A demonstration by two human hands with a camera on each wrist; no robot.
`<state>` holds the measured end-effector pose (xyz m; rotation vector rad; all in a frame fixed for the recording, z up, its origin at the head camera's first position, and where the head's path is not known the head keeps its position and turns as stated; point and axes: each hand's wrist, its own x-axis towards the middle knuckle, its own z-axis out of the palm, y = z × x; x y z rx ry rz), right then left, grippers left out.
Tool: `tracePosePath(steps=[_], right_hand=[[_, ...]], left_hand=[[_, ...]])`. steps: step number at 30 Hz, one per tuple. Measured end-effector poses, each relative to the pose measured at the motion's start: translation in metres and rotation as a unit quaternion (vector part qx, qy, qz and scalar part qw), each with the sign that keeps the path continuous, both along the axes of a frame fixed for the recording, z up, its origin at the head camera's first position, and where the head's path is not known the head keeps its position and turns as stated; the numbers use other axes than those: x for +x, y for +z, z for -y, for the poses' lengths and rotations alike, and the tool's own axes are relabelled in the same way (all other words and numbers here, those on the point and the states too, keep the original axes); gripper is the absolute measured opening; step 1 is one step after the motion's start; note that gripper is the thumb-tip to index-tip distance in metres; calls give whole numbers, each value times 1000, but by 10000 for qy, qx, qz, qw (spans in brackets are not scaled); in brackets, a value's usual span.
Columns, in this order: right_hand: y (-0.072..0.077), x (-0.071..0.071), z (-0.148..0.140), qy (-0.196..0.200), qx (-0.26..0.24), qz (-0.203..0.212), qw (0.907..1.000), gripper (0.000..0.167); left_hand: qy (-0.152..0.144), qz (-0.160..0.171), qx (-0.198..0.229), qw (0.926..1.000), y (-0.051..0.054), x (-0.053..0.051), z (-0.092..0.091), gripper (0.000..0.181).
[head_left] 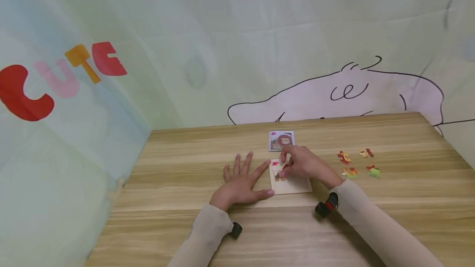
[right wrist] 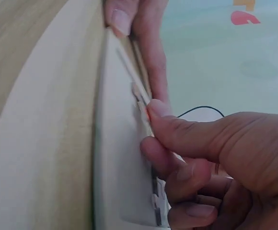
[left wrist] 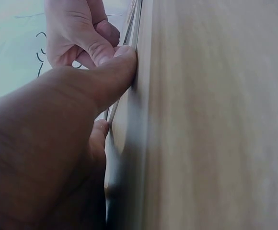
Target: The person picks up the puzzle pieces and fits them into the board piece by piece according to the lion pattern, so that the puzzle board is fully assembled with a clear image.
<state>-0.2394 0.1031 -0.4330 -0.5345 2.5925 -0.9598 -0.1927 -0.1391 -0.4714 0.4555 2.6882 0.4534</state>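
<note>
While the left hand [head_left: 241,185] lies splayed wide on the wood-grain table [head_left: 170,168] in the head view, its thumb and index fingertip touch the left edge of a pale, flat, rectangular puzzle board [head_left: 297,187]. The right hand [head_left: 302,162], narrowed to a pinch, holds a small dark-red puzzle piece [head_left: 285,167], largely hidden by the fingers, at the board. Multicoloured placed pieces [head_left: 279,177] lie within the board's left part. Just beyond it rests a rectangular printed lion card [head_left: 284,140]; to the right, well apart, lie 4 irregular, multicoloured loose pieces [head_left: 344,158]. Behind hangs a pale green curtain [head_left: 185,52] bearing 4 coloured letters [head_left: 27,94].

Left wrist view: the left thumb extends to the board, which is seen nearly edge-on; the right hand shows beyond it.

Right wrist view: the right thumb and index finger bend together beside the board's surface, an orange-red patch showing at the thumb tip. The left hand touches the board's far end.
</note>
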Motion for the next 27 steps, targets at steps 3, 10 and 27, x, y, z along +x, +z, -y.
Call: tracePosePath(steps=[3, 10, 27], right_hand=[[-1, 1, 2, -75, 44, -26, 10000, 35], [-4, 5, 4, -325, 344, -175, 9987, 34], [6, 5, -24, -520, 279, -667, 9960, 37]], left_hand=[[-1, -6, -1, 10000, 1, 1, 0, 91], [4, -22, -7, 10000, 1, 1, 0, 91], [-33, 7, -76, 10000, 0, 0, -1, 93]])
